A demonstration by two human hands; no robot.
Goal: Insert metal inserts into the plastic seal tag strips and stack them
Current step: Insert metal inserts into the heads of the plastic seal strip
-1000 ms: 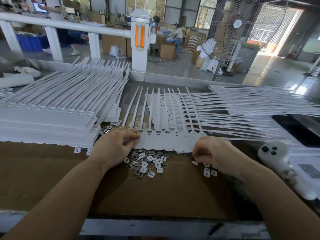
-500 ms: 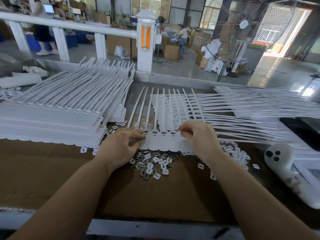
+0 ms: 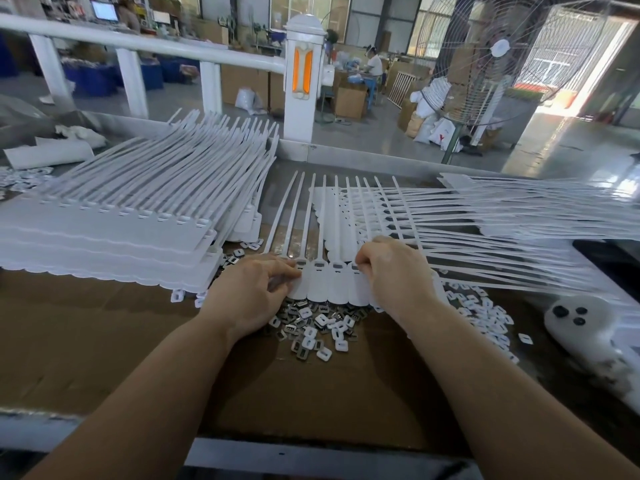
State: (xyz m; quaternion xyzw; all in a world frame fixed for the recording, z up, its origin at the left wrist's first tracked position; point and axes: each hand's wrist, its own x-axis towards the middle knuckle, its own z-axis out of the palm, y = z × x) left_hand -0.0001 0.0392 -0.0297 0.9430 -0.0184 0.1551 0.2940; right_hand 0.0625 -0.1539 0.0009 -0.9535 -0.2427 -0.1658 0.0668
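both hands (image 3: 249, 292) (image 3: 394, 275) pinch tag strip (image 3: 332, 285) above inserts (image 3: 318, 327)

The right hand (image 3: 394, 271) is no longer at the loose pieces near the right end of the seal tag strip (image 3: 332, 285). A second ago it hung over the scattered white inserts (image 3: 485, 310) toward the right edge of the bench; now it sits up on the strip's row of tag heads, curled fingertips (image 3: 360, 263) pressing at a slot near the middle of the row. Those white inserts now lie uncovered to its right. The left hand (image 3: 252, 289) moves hardly at all. The strip lies as it did a second ago.
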